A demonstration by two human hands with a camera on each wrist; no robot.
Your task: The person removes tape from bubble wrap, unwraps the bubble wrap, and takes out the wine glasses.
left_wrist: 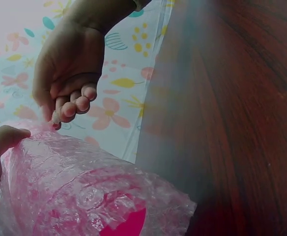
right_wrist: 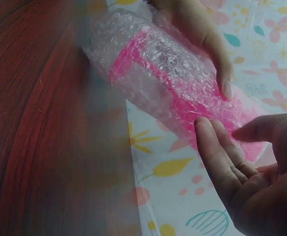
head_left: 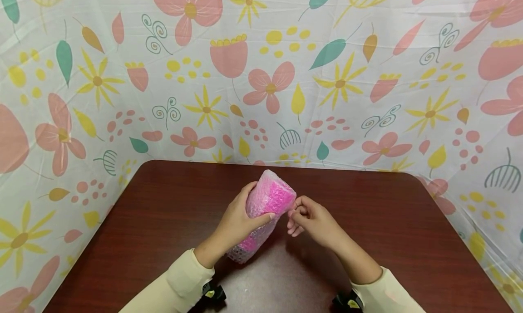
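A roughly cylindrical pink object wrapped in clear bubble wrap is held tilted above the table, its upper end leaning right. What the pink object is cannot be made out through the layers. My left hand grips the bundle around its left side, the thumb lying across the front. At the upper right end, my right hand pinches a bit of the wrap's edge between thumb and forefinger. In the left wrist view, a small whitish scrap of plastic shows at those fingertips. The right hand's other fingers are loosely bent.
A dark reddish-brown table with rounded far corners lies under both hands. Behind it and along the sides hangs a white cloth printed with flowers and leaves. Black straps with wrist devices sit at both cream sleeves.
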